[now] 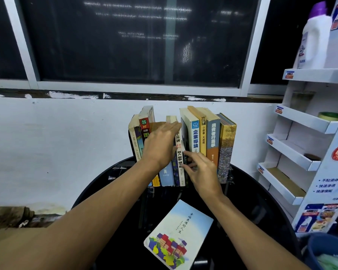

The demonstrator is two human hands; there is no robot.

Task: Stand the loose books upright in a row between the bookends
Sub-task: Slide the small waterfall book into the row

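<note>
Paper covers and soft spines are shown by every volume here, so light weight and some flex are to be expected. 1 loose book [179,234], pale blue with coloured houses on its cover, is seen lying flat on the black table [252,211], on the near side and well apart from the row [213,137] that stands at the wall side of the table. It is judged to be thin and bendy. It would best be taken by the spine edge, thumb on 1 cover and fingers under the other, since a pinch at a corner could let it droop or fan open.

The left grip [160,147] is released: its fingers are laid out straight across the tops and spines of the left part of the row, which is being pressed aside so that a gap is held open. The right grip [201,172] is clenched lightly on a thin dark book [184,133]. Finger and thumb appear to be pinched at its lower spine while it is set into that gap, just beside a white-and-blue spine. Whether its foot is fully seated cannot be told, as it is hidden by the hand. The bookends cannot be made out clearly against the dark table, so the row's limits are left uncertain
</note>
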